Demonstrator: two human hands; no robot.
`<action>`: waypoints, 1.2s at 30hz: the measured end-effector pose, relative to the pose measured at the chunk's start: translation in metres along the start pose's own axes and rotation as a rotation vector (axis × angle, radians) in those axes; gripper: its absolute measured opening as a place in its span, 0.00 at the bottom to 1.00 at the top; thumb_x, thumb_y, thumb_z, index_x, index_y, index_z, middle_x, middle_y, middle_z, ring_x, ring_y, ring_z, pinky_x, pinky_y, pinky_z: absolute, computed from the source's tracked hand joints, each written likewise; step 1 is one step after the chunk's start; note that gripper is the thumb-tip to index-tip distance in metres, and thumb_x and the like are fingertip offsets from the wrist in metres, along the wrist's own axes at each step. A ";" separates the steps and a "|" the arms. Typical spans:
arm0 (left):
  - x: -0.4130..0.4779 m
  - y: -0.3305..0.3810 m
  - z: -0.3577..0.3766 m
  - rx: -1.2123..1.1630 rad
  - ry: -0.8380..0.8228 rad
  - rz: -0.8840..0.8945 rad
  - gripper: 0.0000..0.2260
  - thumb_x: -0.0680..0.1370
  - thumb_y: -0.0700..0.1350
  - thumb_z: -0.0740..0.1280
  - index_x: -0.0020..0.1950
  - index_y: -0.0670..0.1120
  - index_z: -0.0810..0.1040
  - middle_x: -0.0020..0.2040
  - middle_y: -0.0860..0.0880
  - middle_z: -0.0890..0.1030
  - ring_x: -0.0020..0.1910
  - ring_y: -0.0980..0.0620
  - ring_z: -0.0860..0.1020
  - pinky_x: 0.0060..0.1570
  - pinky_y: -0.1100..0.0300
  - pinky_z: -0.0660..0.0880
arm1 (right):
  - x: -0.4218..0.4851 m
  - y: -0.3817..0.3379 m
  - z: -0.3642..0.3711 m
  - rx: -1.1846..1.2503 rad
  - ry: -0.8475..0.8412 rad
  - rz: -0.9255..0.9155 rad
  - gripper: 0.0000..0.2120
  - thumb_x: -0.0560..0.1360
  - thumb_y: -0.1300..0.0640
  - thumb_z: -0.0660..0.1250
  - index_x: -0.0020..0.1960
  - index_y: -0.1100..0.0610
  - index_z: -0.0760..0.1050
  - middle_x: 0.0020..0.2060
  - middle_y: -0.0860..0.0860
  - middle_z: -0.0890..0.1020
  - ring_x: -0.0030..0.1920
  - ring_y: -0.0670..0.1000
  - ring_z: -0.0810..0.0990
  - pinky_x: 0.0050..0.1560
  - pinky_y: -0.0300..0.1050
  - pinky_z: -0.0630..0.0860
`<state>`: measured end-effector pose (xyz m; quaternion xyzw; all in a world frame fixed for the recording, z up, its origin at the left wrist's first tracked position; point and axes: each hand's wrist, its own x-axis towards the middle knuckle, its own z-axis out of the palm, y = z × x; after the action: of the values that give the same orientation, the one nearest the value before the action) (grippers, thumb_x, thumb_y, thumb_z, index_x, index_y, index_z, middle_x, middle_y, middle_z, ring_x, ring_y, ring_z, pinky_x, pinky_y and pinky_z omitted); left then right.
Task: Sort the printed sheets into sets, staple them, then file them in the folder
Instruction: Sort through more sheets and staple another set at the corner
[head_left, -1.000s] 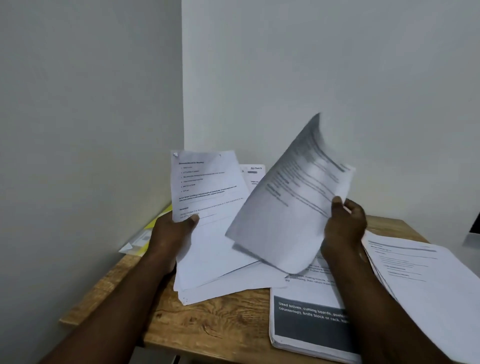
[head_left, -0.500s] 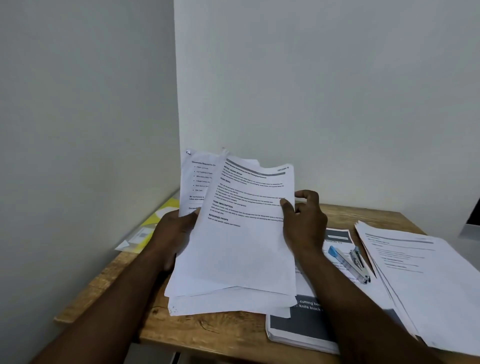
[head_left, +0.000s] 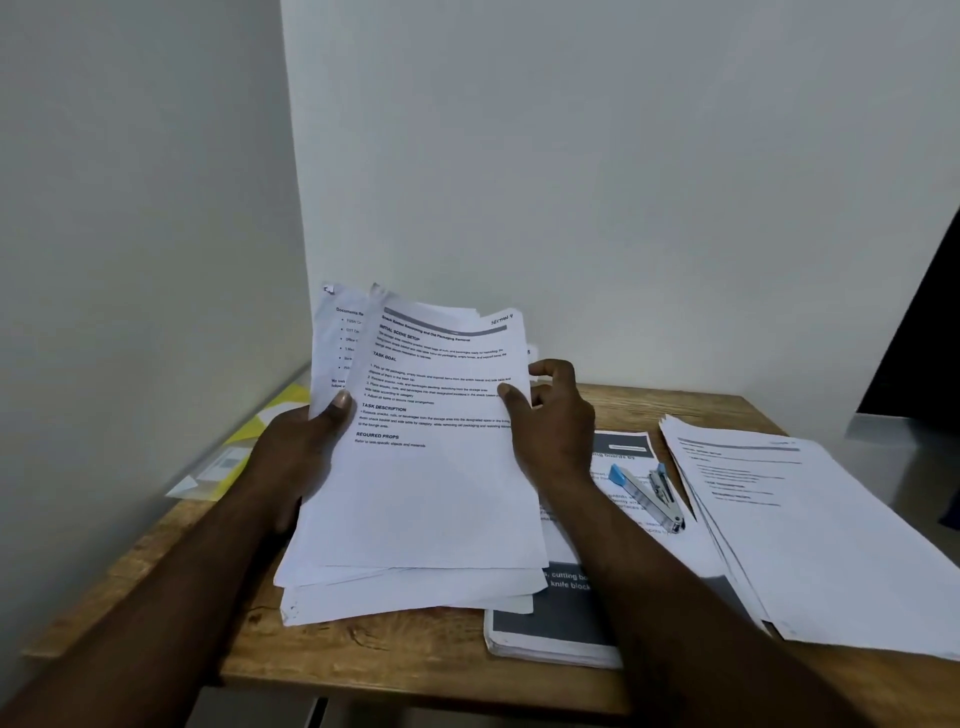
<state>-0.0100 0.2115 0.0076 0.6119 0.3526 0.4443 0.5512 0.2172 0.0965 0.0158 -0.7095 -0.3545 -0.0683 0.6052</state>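
Wood-grain table (head_left: 363, 654) fills the bottom of my feed, set into a corner of pale walls. At the centre the sheaf of printed sheets (head_left: 431, 493) is tipped up toward the camera, loosely fanned, its lower edges down by the table top. The top page shows the headings "TASK GOAL" and "TASK DESCRIPTION", with "SECTION 4" handwritten at its one o'clock corner. The left hand (head_left: 301, 457) grips the sheaf at nine o'clock, thumb pressed flat on the front; its other fingers are hidden behind the paper. The right hand (head_left: 556, 426) pinches the three o'clock edge, thumb on the top page and fingers curled behind it. From the sheaf, the yellow folder (head_left: 260, 431) lies at nine to ten o'clock against the left wall, under a clear sleeve. At three o'clock a blue-and-silver stapler (head_left: 649, 493) lies on a dark-banded stack (head_left: 550, 623) that reaches down to five o'clock. Farther out at three to four o'clock a second pile of sheets (head_left: 810, 530) rests flat, slightly splayed.
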 end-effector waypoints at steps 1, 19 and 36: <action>-0.001 0.001 0.000 0.003 0.005 0.001 0.17 0.82 0.59 0.67 0.51 0.46 0.85 0.37 0.55 0.87 0.32 0.58 0.85 0.29 0.66 0.76 | 0.000 0.000 0.000 0.000 -0.002 0.005 0.17 0.77 0.49 0.77 0.61 0.50 0.74 0.41 0.45 0.83 0.44 0.52 0.82 0.44 0.43 0.70; 0.005 -0.002 -0.005 -0.070 0.059 -0.018 0.16 0.81 0.60 0.69 0.55 0.48 0.85 0.43 0.55 0.89 0.42 0.54 0.88 0.35 0.64 0.79 | 0.033 0.032 -0.034 -0.080 0.183 0.162 0.09 0.79 0.52 0.74 0.55 0.56 0.82 0.44 0.49 0.83 0.47 0.56 0.80 0.47 0.43 0.69; 0.001 0.000 -0.004 -0.106 0.018 -0.022 0.17 0.82 0.57 0.69 0.57 0.44 0.85 0.41 0.55 0.88 0.36 0.57 0.86 0.30 0.67 0.77 | 0.038 0.041 -0.029 0.025 0.150 0.209 0.09 0.77 0.49 0.76 0.49 0.53 0.80 0.40 0.48 0.83 0.46 0.55 0.82 0.46 0.45 0.71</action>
<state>-0.0139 0.2139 0.0081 0.5739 0.3403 0.4617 0.5844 0.2792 0.0851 0.0098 -0.7280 -0.2334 -0.0534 0.6424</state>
